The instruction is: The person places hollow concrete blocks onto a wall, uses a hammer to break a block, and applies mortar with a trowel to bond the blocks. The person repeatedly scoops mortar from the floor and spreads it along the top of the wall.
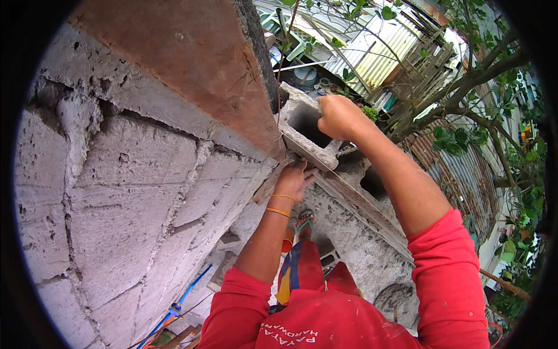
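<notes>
A grey concrete hollow block (311,145) sits tilted at the far end of a course of blocks, against a brown board. My right hand (340,118) is closed over its far upper edge, fingers reaching into the dark cavity. From the near side, my left hand (295,181) holds the block's lower edge, its fingertips partly hidden there. A thin string line (343,176) runs along the near face of the course. Behind my right forearm, another hollow block (366,180) shows its dark cavities.
A rough block wall (133,168) rises on the left, with the brown board (186,58) above. Below, the concrete floor (372,256) holds my sandalled foot (305,218) and a blue bar (186,294). Tree branches (465,93) and corrugated sheets (395,49) lie beyond.
</notes>
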A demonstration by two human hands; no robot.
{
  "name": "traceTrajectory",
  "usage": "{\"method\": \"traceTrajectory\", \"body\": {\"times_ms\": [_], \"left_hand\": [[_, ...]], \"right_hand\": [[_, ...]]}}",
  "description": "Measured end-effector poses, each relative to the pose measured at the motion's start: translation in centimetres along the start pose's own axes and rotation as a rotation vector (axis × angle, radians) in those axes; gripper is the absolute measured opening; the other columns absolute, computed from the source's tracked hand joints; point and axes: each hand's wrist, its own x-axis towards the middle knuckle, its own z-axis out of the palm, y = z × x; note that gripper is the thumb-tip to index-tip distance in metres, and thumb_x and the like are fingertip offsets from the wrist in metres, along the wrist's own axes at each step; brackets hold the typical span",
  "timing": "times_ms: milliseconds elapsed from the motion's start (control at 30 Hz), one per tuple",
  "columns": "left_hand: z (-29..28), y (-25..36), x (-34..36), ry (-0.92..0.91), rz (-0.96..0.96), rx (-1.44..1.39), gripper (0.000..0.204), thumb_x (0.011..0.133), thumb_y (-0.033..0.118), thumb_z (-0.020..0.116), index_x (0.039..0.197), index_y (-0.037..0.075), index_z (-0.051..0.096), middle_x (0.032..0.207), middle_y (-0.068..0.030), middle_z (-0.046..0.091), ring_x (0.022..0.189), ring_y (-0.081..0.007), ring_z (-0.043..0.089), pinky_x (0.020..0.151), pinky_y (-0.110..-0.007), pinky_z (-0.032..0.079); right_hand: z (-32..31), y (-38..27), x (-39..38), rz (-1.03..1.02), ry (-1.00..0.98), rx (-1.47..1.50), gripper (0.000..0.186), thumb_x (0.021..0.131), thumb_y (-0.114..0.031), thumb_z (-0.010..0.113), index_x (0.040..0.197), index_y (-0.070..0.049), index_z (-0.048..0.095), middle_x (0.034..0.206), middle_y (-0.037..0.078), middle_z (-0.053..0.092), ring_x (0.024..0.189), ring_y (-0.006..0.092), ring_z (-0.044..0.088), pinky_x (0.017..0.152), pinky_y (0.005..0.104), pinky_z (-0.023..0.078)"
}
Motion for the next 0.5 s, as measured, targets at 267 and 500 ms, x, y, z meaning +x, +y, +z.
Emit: {"method": "traceTrajectory", "body": {"times_ms": [267,500], "left_hand": [[0.0,-0.3,0.6,0.003,0.031,-0.009,0.036,0.113,0.022,0.046,0.143,0.002,0.050,0.140,-0.0128,0.060,0.122,-0.0316,0.062,0.113,-0.049,0.044],[-0.3,-0.8,1.2,0.020,0.044,0.017,0.036,0.113,0.023,0.046,0.143,0.002,0.049,0.138,-0.0154,0.060,0.121,-0.0313,0.062,0.112,-0.049,0.046]], "right_hand": [[0.3,0.0,-0.3,0.022,0.020,-0.030,0.029,0.076,-0.008,0.064,0.101,0.002,0.074,0.106,0.030,0.073,0.106,0.0440,0.070,0.095,0.0493,0.056],[0.2,-0.3,-0.3,0.027,0.027,-0.046,0.029,0.076,-0.010,0.064,0.101,0.001,0.075,0.106,0.028,0.074,0.104,0.0436,0.071,0.093,0.0491,0.057]]}}
